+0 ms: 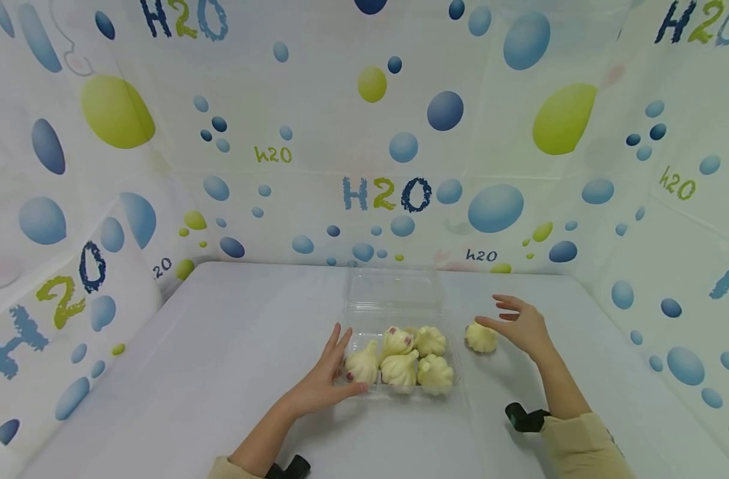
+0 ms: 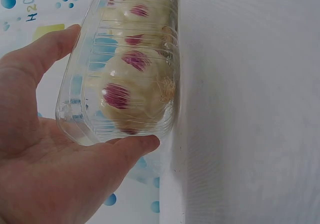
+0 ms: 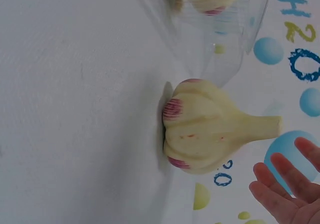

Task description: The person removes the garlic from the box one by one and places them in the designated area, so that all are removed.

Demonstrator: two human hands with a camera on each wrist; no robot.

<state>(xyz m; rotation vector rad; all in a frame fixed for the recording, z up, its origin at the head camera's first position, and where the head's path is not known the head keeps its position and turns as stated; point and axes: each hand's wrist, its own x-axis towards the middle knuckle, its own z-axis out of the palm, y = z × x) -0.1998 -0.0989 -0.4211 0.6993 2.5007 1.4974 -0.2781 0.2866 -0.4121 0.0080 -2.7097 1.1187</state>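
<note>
A clear plastic clamshell box (image 1: 354, 318) sits mid-table with its lid (image 1: 394, 290) folded open behind it; several cream garlic bulbs with purple streaks (image 1: 400, 367) lie inside. My left hand (image 1: 331, 372) rests against the box's left front corner, fingers straight along the side wall and thumb along the front. In the left wrist view the left hand (image 2: 40, 159) cups the box (image 2: 125, 59). One loose garlic bulb (image 1: 481, 337) lies on the table right of the box. My right hand (image 1: 520, 324) hovers just right of it, fingers spread, not touching. The right wrist view shows the loose bulb (image 3: 205, 131) and right fingertips (image 3: 285, 184) apart.
The white table (image 1: 221, 359) is enclosed on three sides by a bubble-printed "H2O" cloth backdrop (image 1: 388, 193). Black wrist camera mounts (image 1: 525, 418) sit on both forearms near the front edge.
</note>
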